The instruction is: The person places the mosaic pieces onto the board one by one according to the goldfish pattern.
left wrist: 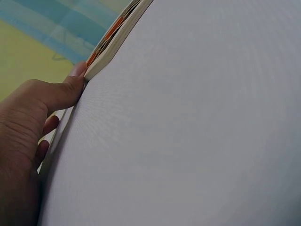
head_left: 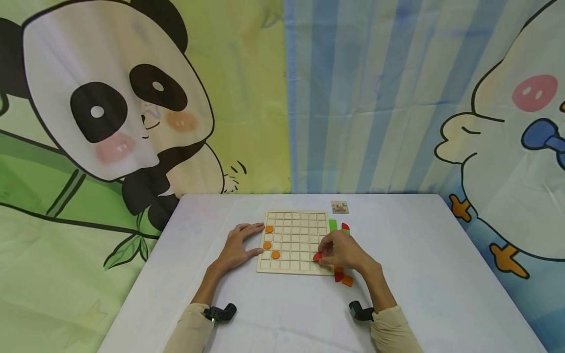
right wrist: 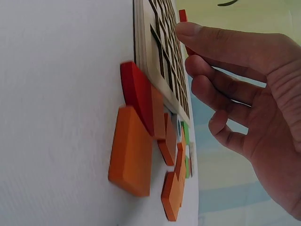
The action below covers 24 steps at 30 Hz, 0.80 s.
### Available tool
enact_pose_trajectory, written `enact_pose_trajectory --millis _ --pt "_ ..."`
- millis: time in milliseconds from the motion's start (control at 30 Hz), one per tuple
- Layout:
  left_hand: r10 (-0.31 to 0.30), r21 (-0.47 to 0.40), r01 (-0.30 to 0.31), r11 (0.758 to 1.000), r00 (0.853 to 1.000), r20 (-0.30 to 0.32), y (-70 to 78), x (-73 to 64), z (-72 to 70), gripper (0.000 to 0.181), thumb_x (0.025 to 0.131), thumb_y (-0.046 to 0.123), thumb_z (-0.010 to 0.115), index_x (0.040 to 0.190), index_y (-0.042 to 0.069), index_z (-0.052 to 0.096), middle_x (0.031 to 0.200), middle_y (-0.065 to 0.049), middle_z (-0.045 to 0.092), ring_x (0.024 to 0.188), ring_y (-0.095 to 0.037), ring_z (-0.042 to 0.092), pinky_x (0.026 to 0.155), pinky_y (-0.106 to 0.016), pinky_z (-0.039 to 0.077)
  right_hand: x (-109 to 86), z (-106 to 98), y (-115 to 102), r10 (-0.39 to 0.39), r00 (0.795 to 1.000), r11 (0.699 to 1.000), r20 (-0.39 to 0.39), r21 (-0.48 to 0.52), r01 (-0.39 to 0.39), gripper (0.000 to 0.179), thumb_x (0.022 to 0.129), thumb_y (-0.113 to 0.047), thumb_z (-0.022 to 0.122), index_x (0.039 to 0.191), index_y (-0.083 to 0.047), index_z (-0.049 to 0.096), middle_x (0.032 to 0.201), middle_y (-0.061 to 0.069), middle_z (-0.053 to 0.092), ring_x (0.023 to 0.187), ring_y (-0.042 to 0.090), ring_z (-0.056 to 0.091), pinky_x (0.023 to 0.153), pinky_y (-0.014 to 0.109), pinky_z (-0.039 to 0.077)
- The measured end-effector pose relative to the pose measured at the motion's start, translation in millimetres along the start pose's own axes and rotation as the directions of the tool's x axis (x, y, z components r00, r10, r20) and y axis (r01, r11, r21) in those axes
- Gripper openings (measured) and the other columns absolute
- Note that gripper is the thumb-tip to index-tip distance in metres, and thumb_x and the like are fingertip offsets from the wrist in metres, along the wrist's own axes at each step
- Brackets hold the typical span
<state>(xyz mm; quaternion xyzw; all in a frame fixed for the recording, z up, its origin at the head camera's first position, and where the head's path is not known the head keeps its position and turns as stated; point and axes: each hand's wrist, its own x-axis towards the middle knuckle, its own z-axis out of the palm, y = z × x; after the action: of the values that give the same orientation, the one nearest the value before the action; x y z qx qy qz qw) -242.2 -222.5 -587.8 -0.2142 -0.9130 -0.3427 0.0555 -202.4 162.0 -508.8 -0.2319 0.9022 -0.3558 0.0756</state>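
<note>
A pale wooden grid board (head_left: pixel 295 272) lies on the white table. Three round orange pieces, including the topmost orange piece (head_left: pixel 269 229), sit on its left columns. At the board's left edge rests my left hand (head_left: pixel 236 249), thumb and fingers extended; the left wrist view shows the thumb (left wrist: pixel 66 94) against the board's side. My right hand (head_left: pixel 346 250) pinches a small red piece (head_left: pixel 317 257) between thumb and fingertips over the board's lower right. In the right wrist view that red piece (right wrist: pixel 183 16) pokes out past the thumb, partly hidden by the fingers.
Loose pieces lie along the board's right side: a red piece (head_left: pixel 338 277), an orange piece (head_left: pixel 347 280), a green piece (head_left: pixel 333 224) and others, some behind my right hand. A small square patterned card (head_left: pixel 340 207) lies beyond the board. Printed curtains stand behind the table.
</note>
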Motion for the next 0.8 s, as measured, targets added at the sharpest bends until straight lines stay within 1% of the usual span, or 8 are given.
enact_pose_trajectory --millis 200,400,567,700,800 --pt "0.016 0.008 -0.016 1.000 1.000 -0.007 0.7 -0.1 -0.1 0.077 0.087 0.035 0.093 0.157 0.024 0.061 0.166 0.005 0.057 0.147 -0.030 0.049 0.118 -0.062 0.033 7.2 8 -4 -0.036 0.999 0.999 0.001 0.000 0.036 0.017 0.079 -0.010 0.097 0.090 -0.011 0.083 0.082 -0.003 0.075 0.076 0.012 0.065 0.069 0.025 0.056" --pt "0.002 -0.004 -0.002 1.000 1.000 0.008 1.0 -0.1 -1.6 0.077 0.088 0.035 0.093 0.158 0.024 0.061 0.166 0.006 0.056 0.149 -0.030 0.048 0.121 -0.061 0.031 14.9 16 -6 -0.049 0.999 0.999 0.011 -0.001 0.049 0.017 0.079 -0.010 0.097 0.090 -0.013 0.083 0.081 -0.005 0.075 0.075 0.008 0.065 0.070 0.025 0.056" --pt "-0.002 -0.003 0.002 1.000 1.000 0.009 1.3 -0.1 -2.0 0.077 0.088 0.034 0.093 0.158 0.024 0.061 0.167 0.007 0.056 0.149 -0.030 0.048 0.120 -0.062 0.031 20.4 23 -11 -0.077 0.997 0.997 0.019 -0.012 0.077 0.019 0.079 -0.011 0.098 0.090 -0.012 0.083 0.080 -0.003 0.074 0.073 0.010 0.063 0.068 0.025 0.056" --pt "-0.011 -0.007 0.011 1.000 1.000 0.012 1.4 -0.3 -1.8 0.078 0.088 0.034 0.093 0.158 0.025 0.060 0.167 0.007 0.055 0.150 -0.030 0.047 0.121 -0.061 0.031 24.5 26 -16 -0.071 0.997 0.997 0.022 -0.026 0.072 0.018 0.080 -0.012 0.097 0.091 -0.013 0.083 0.081 -0.004 0.073 0.074 0.011 0.063 0.069 0.025 0.056" --pt "-0.010 -0.006 0.010 1.000 1.000 0.012 1.1 -0.2 -1.3 0.078 0.088 0.035 0.092 0.158 0.025 0.060 0.167 0.007 0.055 0.150 -0.030 0.047 0.120 -0.061 0.031 28.0 28 -19 -0.072 0.997 0.997 0.024 -0.026 0.073 0.017 0.081 -0.010 0.096 0.092 -0.013 0.083 0.083 -0.002 0.075 0.076 0.013 0.064 0.071 0.026 0.055"
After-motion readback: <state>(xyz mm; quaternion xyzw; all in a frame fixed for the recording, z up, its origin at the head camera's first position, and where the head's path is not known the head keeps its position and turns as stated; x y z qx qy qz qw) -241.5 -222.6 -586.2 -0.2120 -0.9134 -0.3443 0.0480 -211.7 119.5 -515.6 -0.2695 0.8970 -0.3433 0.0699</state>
